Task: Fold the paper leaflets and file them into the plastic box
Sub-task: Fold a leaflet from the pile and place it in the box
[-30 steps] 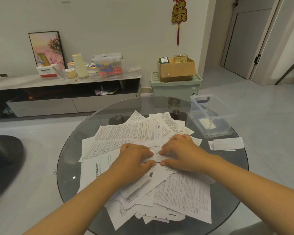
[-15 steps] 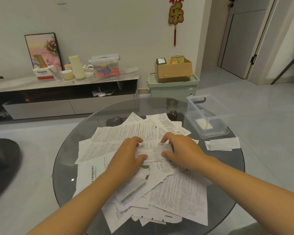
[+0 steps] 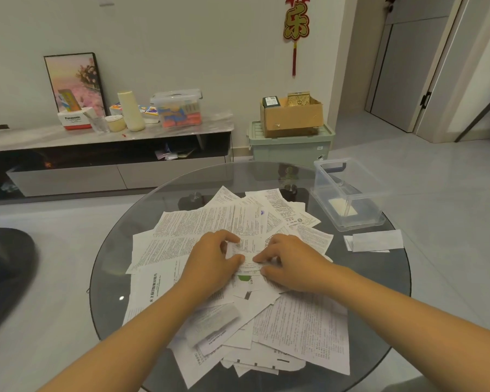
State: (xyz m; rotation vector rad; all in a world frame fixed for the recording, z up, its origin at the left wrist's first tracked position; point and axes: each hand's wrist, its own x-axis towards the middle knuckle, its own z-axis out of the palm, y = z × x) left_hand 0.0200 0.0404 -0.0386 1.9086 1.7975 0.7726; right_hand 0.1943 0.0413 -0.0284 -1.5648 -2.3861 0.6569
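Left hand [image 3: 214,258]: fingers curled, thumb and fingertips pinching the left edge of a small leaflet [image 3: 248,251] on top of the pile.
Right hand [image 3: 290,263]: fingers curled, pinching the right edge of the same small leaflet; thumb low, near the left thumb.
Small leaflet: printed, partly folded, held between both hands just above the middle of the pile; its fold line cannot be read clearly.
Leaflet pile [image 3: 303,329]: many loose printed sheets, overlapping and fanned at mixed angles, covering the centre and near part of the tabletop; both forearms lie across them.
Tabletop [image 3: 111,264]: round, dark glass, with reflections at the far edge.
Plastic box [image 3: 348,193]: clear, lid off, standing at the far right of the tabletop, well apart from the hands; one pale folded paper [image 3: 341,206] lies on its bottom.
Folded slips [image 3: 375,241]: white, lying flat on the tabletop just in front of the plastic box, to the right of the pile.
Low cabinet [image 3: 108,137]: against the far wall, carrying a framed picture [image 3: 74,80], a white carton, a cream cylinder, a small glass and a lidded clear container [image 3: 178,108] with coloured contents.
Green storage bin [image 3: 292,148]: on the floor beyond the tabletop, with an open cardboard box [image 3: 292,117] on its lid.
Wall ornament [image 3: 295,24]: red and gold, hanging above the bin.
Door [image 3: 405,66]: grey, at the far right.
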